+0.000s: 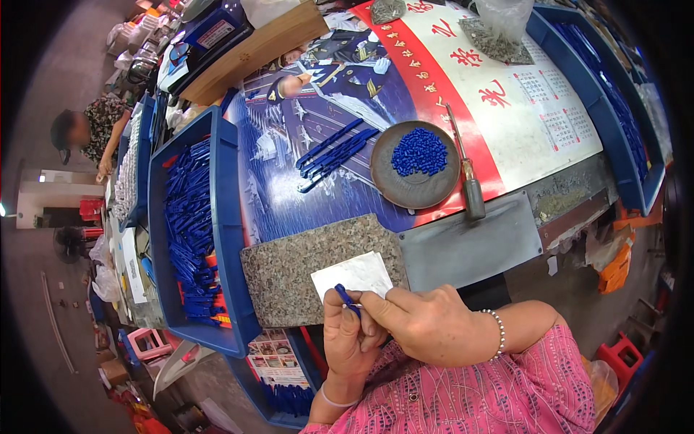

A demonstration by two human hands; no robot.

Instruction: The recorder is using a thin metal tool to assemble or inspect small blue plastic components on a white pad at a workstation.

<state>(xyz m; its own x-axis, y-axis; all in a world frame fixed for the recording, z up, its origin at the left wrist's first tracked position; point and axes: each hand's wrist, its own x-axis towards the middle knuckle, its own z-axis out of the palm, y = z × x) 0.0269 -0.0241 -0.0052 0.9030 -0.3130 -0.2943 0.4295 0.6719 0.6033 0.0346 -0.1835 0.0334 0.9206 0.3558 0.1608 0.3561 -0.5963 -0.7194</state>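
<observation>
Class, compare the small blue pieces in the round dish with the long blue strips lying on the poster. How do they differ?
Shape: the small blue pieces are short and stubby; the long blue strips are slender.
Number: the small pieces are many, the strips only a handful.
Placement: the small pieces are heaped in the round dish; the strips lie loose on the poster.
Shared: both are blue.

The left hand (350,343) is upright at the surface's (564,195) near edge, fingers (332,305) pinched; the right hand (437,325) meets its fingertips, right forearm (528,329) extending rightward.
</observation>
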